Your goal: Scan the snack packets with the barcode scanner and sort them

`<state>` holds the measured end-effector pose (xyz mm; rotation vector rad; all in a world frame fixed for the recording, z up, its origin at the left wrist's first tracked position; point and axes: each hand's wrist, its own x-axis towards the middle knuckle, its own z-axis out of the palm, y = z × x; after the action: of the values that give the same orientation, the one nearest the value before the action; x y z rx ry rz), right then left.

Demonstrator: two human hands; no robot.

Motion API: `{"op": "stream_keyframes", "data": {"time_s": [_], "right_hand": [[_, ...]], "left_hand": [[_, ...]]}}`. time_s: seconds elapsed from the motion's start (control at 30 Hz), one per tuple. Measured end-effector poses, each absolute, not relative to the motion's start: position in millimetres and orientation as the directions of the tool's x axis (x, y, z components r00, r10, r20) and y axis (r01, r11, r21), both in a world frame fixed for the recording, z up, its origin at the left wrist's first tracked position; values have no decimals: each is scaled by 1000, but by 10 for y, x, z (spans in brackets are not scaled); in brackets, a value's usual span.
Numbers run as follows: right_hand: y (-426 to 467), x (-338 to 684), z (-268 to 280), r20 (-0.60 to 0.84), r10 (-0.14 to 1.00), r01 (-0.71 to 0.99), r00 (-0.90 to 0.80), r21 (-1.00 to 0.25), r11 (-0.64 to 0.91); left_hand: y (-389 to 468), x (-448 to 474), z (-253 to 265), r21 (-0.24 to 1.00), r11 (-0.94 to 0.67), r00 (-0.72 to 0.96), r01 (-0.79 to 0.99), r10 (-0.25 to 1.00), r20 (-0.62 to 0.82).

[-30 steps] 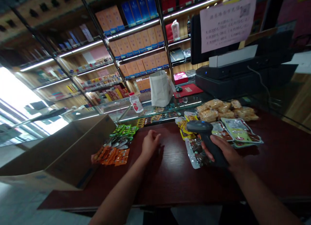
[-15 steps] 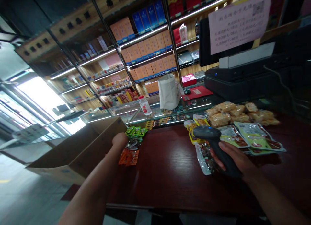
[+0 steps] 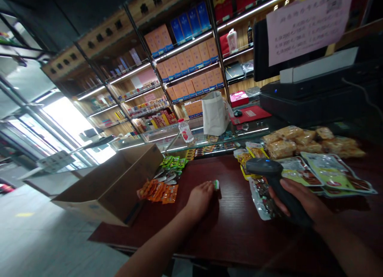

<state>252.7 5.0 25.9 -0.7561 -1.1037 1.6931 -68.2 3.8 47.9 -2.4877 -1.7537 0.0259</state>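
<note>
Dark table (image 3: 233,233) filled the lower frame. Near centre, your left hand (image 3: 201,200) had its fingers closed on a packet (image 3: 216,184); lower right, your right hand (image 3: 311,205) wrapped its fingers round the scanner (image 3: 275,179). Fingers covering the packet could have blocked a scan.

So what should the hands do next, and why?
I'd say tip the scanner toward the small packet. The left hand holds that packet at the table with its green-and-white end poking out, and the right hand grips the scanner with its head facing that side, so a little tilt would probably line them up.
</note>
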Motion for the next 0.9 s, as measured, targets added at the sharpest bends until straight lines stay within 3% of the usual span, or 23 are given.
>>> {"op": "stream_keyframes", "data": {"time_s": [0.13,0.2,0.37,0.6,0.67,0.8,0.9], "right_hand": [[46,2495,252,16,938,-343,-347,-933,-111],[36,2479,258,11,937,-323,-348,-940,-109],[38,2450,226,-5,937,-319,-350,-940,-124],[144,2273,338,-40,905,-338,-423,-920,-199],[198,2187,417,-19,890,-336,-455,-922,-191],[309,2109,355,-8,889,-246,-459,-960,-135],[336,2191,95,-54,941,-175,-335,-978,-118]], "left_hand": [[7,-551,423,17,-312,312,950,950,-4],[70,-595,523,69,-194,196,979,981,-13],[289,-741,663,48,67,-61,997,992,-106],[428,-690,497,179,-1,17,984,996,-90],[442,-682,425,287,0,4,958,1000,-13],[482,-707,270,657,-40,-93,753,982,167],[504,-711,184,851,-62,-124,522,981,148]]}}
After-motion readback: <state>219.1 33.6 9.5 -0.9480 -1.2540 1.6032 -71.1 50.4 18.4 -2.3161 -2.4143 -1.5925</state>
